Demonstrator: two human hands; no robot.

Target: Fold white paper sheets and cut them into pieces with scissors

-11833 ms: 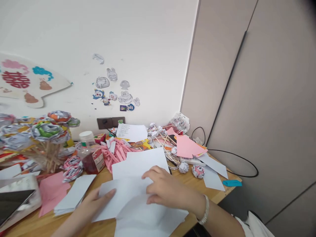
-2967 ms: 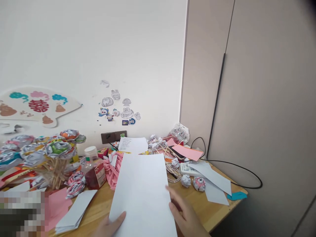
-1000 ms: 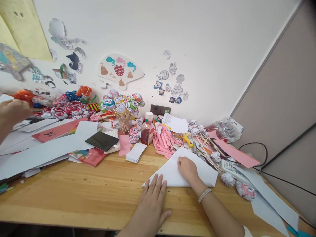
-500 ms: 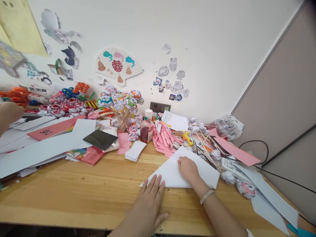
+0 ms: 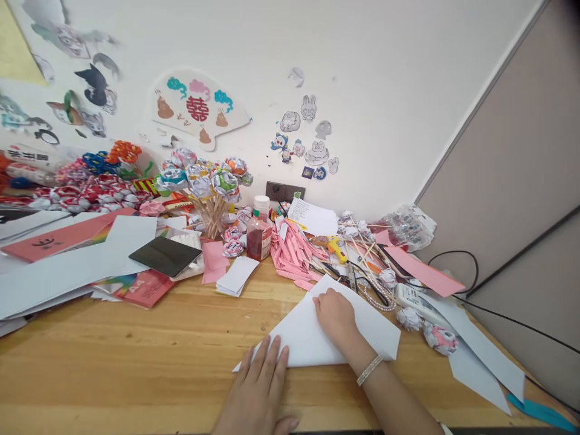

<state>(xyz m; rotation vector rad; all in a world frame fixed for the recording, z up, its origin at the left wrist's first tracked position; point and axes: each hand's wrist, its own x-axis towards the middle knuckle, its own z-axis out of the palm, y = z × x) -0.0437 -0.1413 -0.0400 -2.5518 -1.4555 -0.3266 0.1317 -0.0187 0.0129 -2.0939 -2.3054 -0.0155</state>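
Left hand [image 5: 258, 386]: flat, fingers slightly apart, on the left point of the folded white sheet [image 5: 296, 338]
Right hand [image 5: 338, 314]: curled into a fist on the sheet
White sheet: on the table [image 5: 136, 362], under both hands
Far corner: crowded by pink strips [image 5: 294, 251], with a yellow glue gun [image 5: 336, 249] and bead strings [image 5: 378, 296] near
Right edge: crumpled paper ball [image 5: 410, 318] near
Farther left: white slips [image 5: 238, 276], bottle [image 5: 259, 235], black tablet [image 5: 165, 255]

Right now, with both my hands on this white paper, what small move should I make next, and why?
Perhaps slide your right hand toward the near edge of the white paper and press: it rests curled mid-sheet, while your left hand lies flat at the left corner.
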